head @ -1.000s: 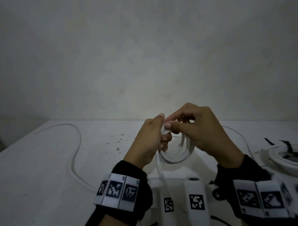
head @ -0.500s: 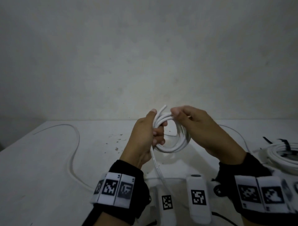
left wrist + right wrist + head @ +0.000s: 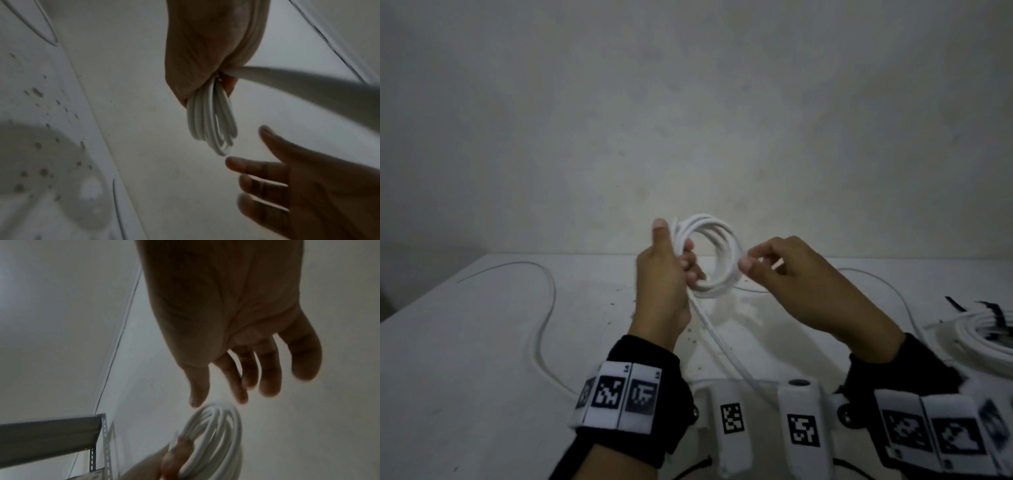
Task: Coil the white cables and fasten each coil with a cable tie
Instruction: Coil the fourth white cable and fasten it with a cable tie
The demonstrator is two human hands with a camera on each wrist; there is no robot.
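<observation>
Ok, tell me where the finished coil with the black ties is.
In the head view, the tied coil lies on the table at the far right edge, beyond the right hand.

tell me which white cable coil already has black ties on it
The white cable coil lying on the table at far right; black ties wrap it. The coil held up in the left hand has none.

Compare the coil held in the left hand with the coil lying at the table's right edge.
The held coil is up in the air, gripped by the left hand; the finished coil lies flat on the table. The held coil shows no tie and trails a loose tail toward the person; the finished coil has black ties around it. Both are white cable wound in several loops.
</observation>
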